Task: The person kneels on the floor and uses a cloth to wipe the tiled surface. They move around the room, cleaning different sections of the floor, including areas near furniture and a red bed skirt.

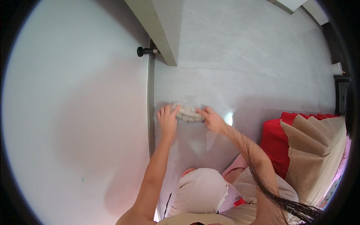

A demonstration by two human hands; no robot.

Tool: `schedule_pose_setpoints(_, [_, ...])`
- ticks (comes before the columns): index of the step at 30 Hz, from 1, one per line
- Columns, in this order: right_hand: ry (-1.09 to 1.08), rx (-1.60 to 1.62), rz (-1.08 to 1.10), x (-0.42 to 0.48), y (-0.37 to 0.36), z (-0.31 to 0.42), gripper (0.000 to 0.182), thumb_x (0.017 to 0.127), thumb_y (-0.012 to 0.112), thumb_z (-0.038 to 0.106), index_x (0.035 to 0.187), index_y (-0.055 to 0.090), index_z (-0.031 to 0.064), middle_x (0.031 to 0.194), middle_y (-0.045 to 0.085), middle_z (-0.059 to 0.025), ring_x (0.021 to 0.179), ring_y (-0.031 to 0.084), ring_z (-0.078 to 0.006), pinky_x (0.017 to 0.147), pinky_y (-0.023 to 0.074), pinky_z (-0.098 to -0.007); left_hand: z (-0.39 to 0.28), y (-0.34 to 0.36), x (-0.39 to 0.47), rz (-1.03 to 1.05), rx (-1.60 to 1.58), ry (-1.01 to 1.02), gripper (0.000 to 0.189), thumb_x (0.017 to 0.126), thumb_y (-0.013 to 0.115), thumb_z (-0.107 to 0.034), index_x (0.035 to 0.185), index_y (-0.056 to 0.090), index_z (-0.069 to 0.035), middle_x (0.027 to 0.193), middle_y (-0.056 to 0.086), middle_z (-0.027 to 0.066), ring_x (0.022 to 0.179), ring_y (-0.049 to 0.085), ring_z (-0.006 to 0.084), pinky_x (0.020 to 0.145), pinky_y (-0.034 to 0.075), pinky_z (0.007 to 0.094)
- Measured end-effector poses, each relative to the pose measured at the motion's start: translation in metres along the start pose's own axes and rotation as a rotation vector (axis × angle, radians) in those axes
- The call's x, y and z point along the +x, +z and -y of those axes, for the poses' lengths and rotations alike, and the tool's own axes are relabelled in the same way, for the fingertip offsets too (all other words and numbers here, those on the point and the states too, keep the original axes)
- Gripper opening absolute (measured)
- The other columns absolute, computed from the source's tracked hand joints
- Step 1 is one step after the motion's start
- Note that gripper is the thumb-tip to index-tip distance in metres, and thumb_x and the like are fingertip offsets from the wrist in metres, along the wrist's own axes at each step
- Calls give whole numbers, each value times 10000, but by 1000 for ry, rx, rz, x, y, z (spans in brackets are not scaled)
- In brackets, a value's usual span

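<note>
A bunched cloth [188, 113], pale with a dark-lined pattern, lies low against the glossy grey floor [247, 56]. My left hand [168, 115] grips its left end, with the thumb over the cloth and the fingers spread close to the skirting. At the opposite end, my right hand [211, 119] pinches the cloth's edge, its index finger pointing inward. Both forearms stretch forward past my bent knees. The cloth's underside is hidden, and its outline is slightly blurred.
On the left runs a white wall [92, 112] with a grey skirting [151, 112]. A black door stop [144, 51] juts from it beside a half-seen door [166, 36]. Red fabric [274, 140] and a beige cover [312, 140] hang at the right. Long hair [261, 182] crosses my right arm.
</note>
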State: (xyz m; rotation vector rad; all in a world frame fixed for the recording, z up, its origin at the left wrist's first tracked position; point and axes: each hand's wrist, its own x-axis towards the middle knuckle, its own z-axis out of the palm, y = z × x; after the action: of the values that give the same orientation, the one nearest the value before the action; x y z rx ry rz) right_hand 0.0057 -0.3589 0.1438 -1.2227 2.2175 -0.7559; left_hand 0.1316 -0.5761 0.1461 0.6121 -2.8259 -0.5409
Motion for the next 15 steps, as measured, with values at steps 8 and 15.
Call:
schedule_pose_setpoints(8, [4,-353,-271,134,-34,-20,570,871,535,11,1420,479,150,1283,532,-130,1129,540,-327,908,479,-422,62,15,166,-23,178,223,406,865,542,-49,1193,715,-215,1234,594,87,1183,524,298,1027,419,425])
schedule_pose_setpoints(15, [79,-630,-279,134,5,-18,580,856,603,107,1423,483,86,1296,520,-73,1170,499,-260,940,437,-419,71,21,146,93,212,200,570,863,528,24,1356,600,-252,1271,565,65,1157,528,302,955,501,407])
